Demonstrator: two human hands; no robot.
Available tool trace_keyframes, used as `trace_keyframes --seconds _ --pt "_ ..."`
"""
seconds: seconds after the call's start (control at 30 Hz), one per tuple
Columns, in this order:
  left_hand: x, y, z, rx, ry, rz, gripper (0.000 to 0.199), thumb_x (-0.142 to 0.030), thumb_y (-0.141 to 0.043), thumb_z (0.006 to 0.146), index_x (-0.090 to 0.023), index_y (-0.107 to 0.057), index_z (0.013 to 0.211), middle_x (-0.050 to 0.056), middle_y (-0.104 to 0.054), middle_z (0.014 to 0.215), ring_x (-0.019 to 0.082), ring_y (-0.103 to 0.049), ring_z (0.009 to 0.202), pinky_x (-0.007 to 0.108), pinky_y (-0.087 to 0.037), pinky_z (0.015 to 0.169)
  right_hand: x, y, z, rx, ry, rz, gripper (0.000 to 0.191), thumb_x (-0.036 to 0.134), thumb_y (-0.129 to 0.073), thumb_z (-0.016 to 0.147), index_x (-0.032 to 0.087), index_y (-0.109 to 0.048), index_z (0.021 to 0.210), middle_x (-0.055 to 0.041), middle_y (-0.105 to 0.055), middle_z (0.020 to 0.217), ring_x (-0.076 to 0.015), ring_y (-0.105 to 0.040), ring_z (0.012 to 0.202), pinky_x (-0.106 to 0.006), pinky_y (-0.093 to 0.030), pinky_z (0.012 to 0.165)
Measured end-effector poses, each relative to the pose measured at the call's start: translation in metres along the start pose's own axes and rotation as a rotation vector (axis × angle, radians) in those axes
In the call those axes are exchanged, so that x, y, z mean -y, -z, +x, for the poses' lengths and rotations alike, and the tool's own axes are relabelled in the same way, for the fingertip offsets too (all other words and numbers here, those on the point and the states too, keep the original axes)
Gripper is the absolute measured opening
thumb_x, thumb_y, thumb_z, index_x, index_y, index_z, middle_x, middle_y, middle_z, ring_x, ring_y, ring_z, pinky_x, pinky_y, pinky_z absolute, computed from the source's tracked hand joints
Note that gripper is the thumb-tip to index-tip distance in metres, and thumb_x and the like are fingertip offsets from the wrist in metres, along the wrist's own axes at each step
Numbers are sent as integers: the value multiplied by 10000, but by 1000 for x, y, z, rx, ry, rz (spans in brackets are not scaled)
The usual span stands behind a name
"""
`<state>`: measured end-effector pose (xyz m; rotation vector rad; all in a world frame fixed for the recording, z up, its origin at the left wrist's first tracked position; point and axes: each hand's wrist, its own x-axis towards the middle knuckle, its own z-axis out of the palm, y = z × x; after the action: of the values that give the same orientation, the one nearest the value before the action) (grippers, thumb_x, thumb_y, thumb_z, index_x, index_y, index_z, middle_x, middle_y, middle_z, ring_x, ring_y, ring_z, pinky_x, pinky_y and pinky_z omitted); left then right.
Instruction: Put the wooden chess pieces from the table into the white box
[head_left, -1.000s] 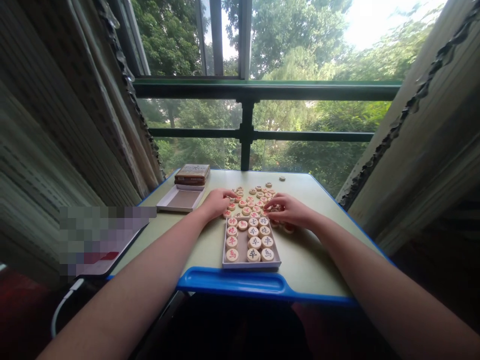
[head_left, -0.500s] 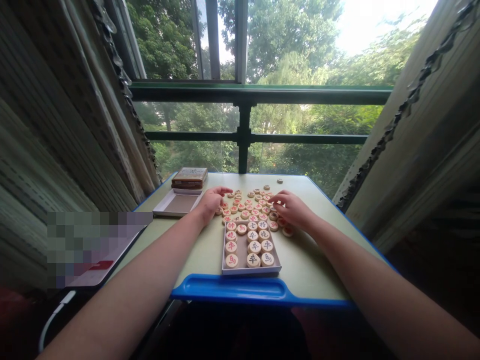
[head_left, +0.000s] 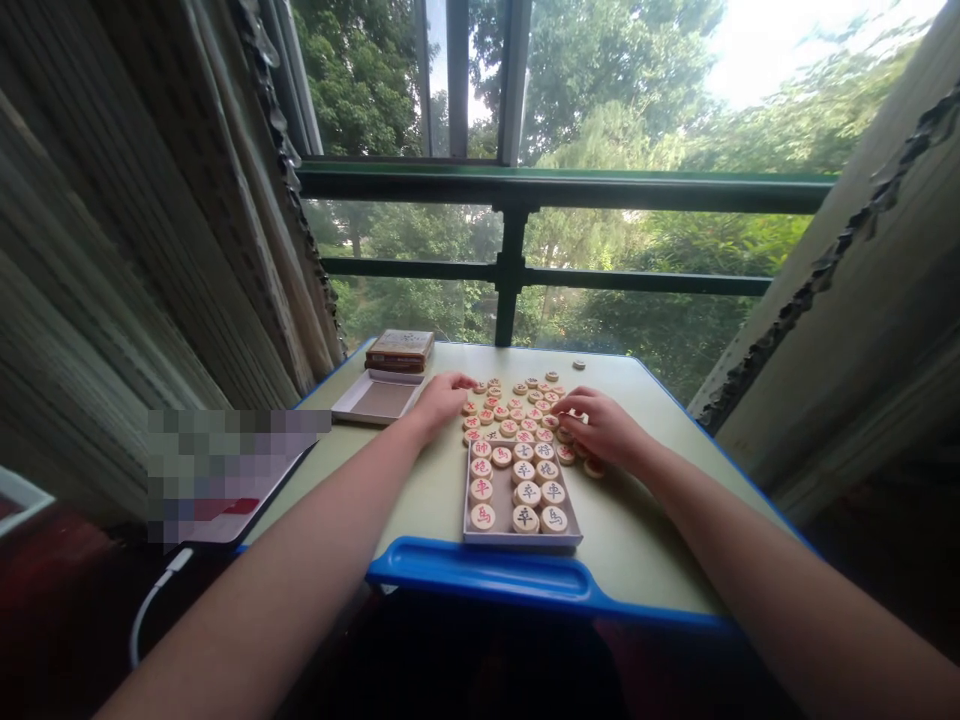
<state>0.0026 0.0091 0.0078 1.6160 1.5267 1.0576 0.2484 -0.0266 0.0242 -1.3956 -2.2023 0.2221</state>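
Many round wooden Chinese chess pieces (head_left: 516, 416), marked in red or black, lie loose in the middle of the table. At their left edge is my left hand (head_left: 446, 403), palm down, its fingers reaching over the outer pieces without a visible grip. My right hand (head_left: 598, 422) hovers at the pile's right edge, fingers bent and apart, close to or touching pieces there; its underside is hidden. In front of the pile stands a shallow box (head_left: 497, 505) with pieces in columns, red at left and black at right, and a gap in the second column.
A box lid or tray (head_left: 379, 396) lies at the left, before a stacked pair of boxes (head_left: 399, 349). One piece (head_left: 579, 365) sits alone near the far edge. A blue trough (head_left: 487, 575) edges the table's front. Left, a blurred device (head_left: 240, 480) has a white cable (head_left: 154, 600).
The whole view has swung left, so the table appears farther right. Both hands stay near the pile's sides, with small finger shifts. The boxed pieces look the same.
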Motion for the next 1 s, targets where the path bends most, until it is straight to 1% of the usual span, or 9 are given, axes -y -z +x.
trace_keyframes --seconds 0.2,0.3,0.37,0.47,0.53,0.67,0.8,0.93,1.0 --pt "2 -3 6 -67 42 -549 519 51 -370 468 -126 -561 917 69 -604 900 127 -573 823 270 -488 777 -1 5 1 -41 33 -24 197 202 -513 768 192 -705 812 -70 -612 865 -180 -576 795 -302 -454 746" --pt "4 -1 7 -99 -8 -638 528 44 -380 490 -138 -555 954 67 -597 954 115 -577 834 274 -484 811 -2 5 1 -69 25 -55 198 208 -514 764 199 -708 801 -66 -623 851 -184 -573 808 -309 -447 757" --pt "5 2 8 -117 -51 -506 482 10 -415 540 -138 -571 972 75 -606 980 135 -579 859 291 -482 808 -2 4 1 -95 15 -77 199 215 -512 766 205 -707 800 -62 -629 860 -185 -573 818 -309 -442 759" --pt "6 5 6 -119 -116 -71 336 -124 -532 619 -131 -633 940 96 -631 990 198 -576 909 326 -465 816 -2 5 1 -113 1 -106 203 220 -507 766 205 -706 801 -61 -636 871 -193 -572 834 -314 -436 763" --pt "6 6 2 -51 -117 188 277 -243 -592 645 -141 -672 890 96 -660 933 224 -585 896 331 -455 814 -1 6 1 -118 2 -113 203 223 -507 766 202 -706 797 -64 -638 865 -205 -565 848 -328 -431 777" --pt "6 5 -3 94 -87 314 209 -304 -586 698 -166 -691 815 67 -688 784 191 -608 763 289 -458 723 0 9 0 -157 11 -102 199 227 -512 765 192 -708 779 -73 -643 851 -223 -548 855 -360 -417 804" --pt "5 5 -2 85 -69 68 232 -295 -640 667 -137 -651 835 49 -664 712 140 -582 612 251 -446 574 0 8 0 -161 12 -78 196 226 -519 759 196 -711 773 -75 -642 830 -222 -541 837 -369 -423 794" --pt "-6 6 -4 -20 -162 -244 305 -331 -710 616 -118 -615 813 68 -662 765 143 -593 692 261 -455 623 6 4 -2 -190 65 15 179 224 -526 763 198 -703 764 -67 -622 819 -187 -558 784 -343 -455 759" --pt "-13 5 -8 41 -183 -411 343 -358 -715 625 -120 -602 844 73 -670 794 140 -595 713 269 -459 643 15 2 -5 -216 127 100 173 247 -529 780 196 -693 802 -67 -610 844 -158 -564 723 -312 -477 704"
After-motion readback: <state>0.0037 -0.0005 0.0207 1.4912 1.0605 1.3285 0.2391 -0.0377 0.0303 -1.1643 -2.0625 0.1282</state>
